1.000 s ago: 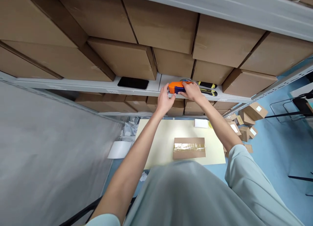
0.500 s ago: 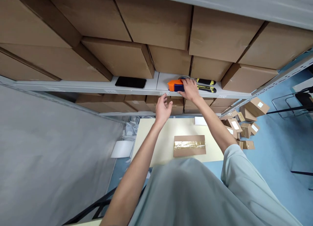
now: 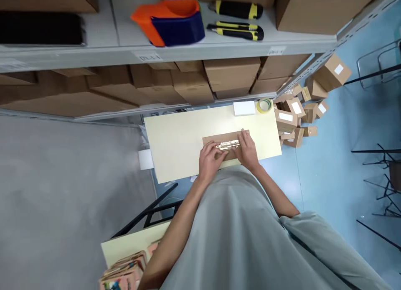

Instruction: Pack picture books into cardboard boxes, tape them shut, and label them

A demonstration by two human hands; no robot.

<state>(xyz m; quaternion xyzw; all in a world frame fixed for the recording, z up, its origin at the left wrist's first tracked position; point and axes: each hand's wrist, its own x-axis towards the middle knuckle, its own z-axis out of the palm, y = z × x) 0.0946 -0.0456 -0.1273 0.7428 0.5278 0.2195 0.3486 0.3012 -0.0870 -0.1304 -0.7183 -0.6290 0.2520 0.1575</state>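
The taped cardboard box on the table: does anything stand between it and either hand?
Nothing visible does. The left hand and right hand both rest on the cardboard box. The white rectangular item and tape roll lie beyond it, near the table's far edge.

Bright, diffuse light on my cream bench [image 3: 175, 143]; packing tape [image 3: 227, 145] glints; blue floor [image 3: 288, 169] carries sheen. Lower-shelf cartons [image 3: 233, 75] dimmer, faint shadow on grey wall [image 3: 78, 198]. Tape dispenser [image 3: 178, 31], smartphone [image 3: 40, 29] slightly smeared; wide-angle stretch toward edges.
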